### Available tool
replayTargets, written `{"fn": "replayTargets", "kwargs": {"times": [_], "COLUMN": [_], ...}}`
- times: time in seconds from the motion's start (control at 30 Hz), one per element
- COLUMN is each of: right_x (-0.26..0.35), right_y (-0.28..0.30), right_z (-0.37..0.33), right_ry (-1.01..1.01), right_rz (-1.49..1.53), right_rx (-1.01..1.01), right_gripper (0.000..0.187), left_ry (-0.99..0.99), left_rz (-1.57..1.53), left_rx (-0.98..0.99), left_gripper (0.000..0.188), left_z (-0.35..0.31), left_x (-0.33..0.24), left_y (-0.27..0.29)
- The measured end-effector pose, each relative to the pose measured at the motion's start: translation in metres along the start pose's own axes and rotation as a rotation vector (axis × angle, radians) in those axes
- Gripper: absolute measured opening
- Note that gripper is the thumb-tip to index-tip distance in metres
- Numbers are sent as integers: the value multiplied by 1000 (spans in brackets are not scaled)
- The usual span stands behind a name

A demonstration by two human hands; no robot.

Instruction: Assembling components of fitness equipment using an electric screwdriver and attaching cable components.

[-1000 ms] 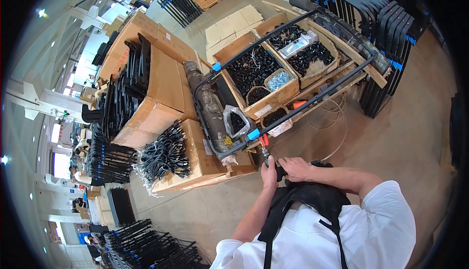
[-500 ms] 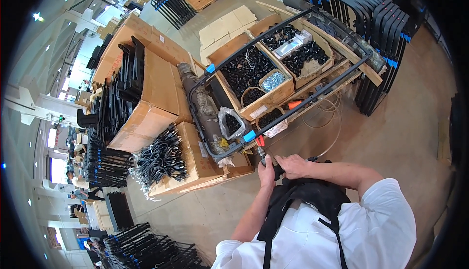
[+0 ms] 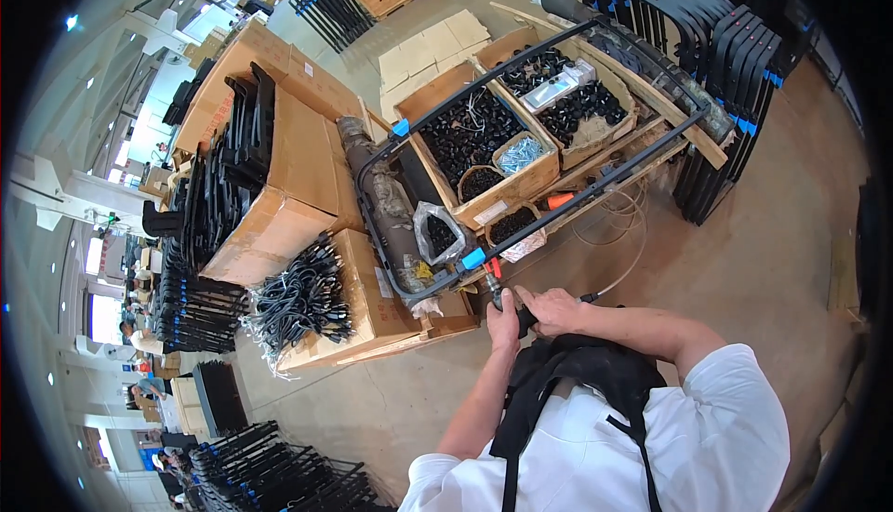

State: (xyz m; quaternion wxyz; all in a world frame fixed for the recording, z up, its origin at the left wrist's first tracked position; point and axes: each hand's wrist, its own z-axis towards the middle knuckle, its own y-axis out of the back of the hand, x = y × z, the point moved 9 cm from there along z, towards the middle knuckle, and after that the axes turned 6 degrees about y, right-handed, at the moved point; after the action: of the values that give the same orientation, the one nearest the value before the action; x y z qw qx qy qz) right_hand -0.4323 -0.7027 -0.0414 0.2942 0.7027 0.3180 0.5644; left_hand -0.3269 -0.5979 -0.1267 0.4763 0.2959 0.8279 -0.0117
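My left hand [image 3: 503,312] and my right hand [image 3: 553,308] both grip a black power tool [image 3: 522,315] with a red tip, held close in front of my chest. Its tip points up at the near rail of a black tubular metal frame [image 3: 595,182], close to a blue clip [image 3: 473,258]. The frame lies across wooden bins [image 3: 521,186] filled with small black parts. A thin hose [image 3: 619,261] trails from the tool to the right.
Cardboard boxes [image 3: 288,224] stand to the left, one carrying a heap of black cables [image 3: 302,298]. Stacks of black frames stand at the far right [image 3: 735,38], on the left [image 3: 219,186] and at the lower left [image 3: 270,470]. A clear plastic bag [image 3: 437,233] sits by the frame's corner.
The view has shifted slightly; both hands stay on the tool at the frame's near rail, with the tip still by the blue clip.
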Motion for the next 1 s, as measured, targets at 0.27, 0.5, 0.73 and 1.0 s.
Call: {"fn": "replayTargets", "kwargs": {"times": [0.27,0.5,0.73,1.0], "right_x": [8,8,11,11], "right_y": [-9,-19,-30,-47], "right_z": [0,-3,-10,-31], "right_ry": [114,75,38,-39], "right_rz": [-32,12,-58,-99], "right_rx": [-170,-144,-133,-90], "right_gripper": [61,66,66,61], "left_ry": [9,83,105,255], "left_rz": [-65,-168,-158,-7], "left_rx": [67,190,273,467], "left_gripper": [51,48,42,50], "left_z": [3,-7,-16,-25], "left_x": [2,7,7,47], "left_y": [-4,-6,-6,-13]}}
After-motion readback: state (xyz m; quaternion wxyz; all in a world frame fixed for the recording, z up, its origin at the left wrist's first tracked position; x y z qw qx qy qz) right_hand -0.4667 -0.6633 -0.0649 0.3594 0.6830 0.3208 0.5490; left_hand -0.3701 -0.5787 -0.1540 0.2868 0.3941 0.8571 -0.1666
